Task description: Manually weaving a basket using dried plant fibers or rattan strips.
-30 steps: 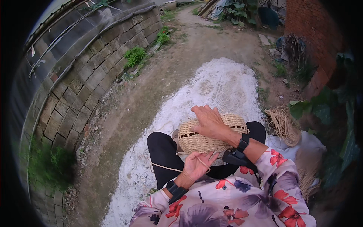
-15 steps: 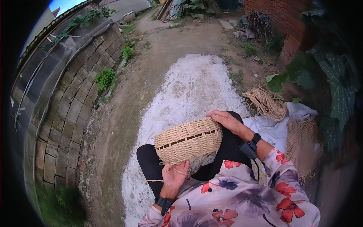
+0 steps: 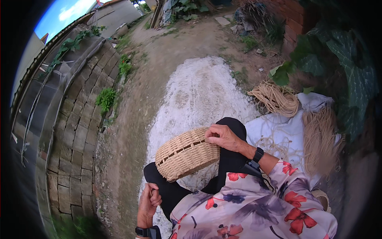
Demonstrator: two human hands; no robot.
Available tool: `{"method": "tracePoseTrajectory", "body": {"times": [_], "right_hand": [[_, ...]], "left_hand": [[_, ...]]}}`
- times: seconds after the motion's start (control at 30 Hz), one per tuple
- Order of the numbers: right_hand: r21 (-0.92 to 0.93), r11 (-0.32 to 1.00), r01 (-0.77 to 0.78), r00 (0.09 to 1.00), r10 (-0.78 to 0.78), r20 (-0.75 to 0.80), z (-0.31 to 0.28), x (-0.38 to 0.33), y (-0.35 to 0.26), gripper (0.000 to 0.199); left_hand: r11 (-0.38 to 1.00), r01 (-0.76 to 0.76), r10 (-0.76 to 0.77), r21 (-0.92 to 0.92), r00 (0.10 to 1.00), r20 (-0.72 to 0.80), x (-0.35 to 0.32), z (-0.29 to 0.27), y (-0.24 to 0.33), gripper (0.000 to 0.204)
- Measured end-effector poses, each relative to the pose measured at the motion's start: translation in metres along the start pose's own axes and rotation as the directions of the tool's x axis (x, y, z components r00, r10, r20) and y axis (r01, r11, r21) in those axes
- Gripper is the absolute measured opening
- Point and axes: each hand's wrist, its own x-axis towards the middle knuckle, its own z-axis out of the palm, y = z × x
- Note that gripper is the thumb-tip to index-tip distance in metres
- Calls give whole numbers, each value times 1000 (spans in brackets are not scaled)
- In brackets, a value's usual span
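Sitting: a person in a flowered top and dark trousers, with a woven basket (image 3: pixel 186 153) lying tilted across the lap.
Ground: a pale powdery patch (image 3: pixel 199 95) spreads beyond the right hand's fingers, with a stone wall (image 3: pixel 75 131) well off to the left.
Cloth: a white sheet (image 3: pixel 278 131) lies just right of the right hand, bearing a coil of pale fibre (image 3: pixel 274 97) and a straight bundle of fibre (image 3: pixel 318 139).
Basket: its far rim meets the right fingertips; the left hand is well apart from it, lower left.
Right hand (image 3: pixel 223 137): fingers curled and pressed on the basket's rim, gripping it.
Left hand (image 3: pixel 148 201): fingers folded in toward the palm by the thigh; whether they pinch anything cannot be told.
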Motion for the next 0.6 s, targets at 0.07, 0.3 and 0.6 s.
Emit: {"method": "tracePoseTrajectory", "body": {"times": [0.07,0.3,0.6], "right_hand": [[268,953,-140,988,152,-24,-5,3,9,14],[544,801,-250,963,266,50,-7,-1,16,15],[455,836,-307,950,298,94,-8,0,18,15]], "left_hand": [[983,-120,129,140,990,-54,-1,2,21,44],[597,-233,440,767,895,-71,20,28,50,47],[203,-299,617,932,778,115,46,20,21,36]]}}
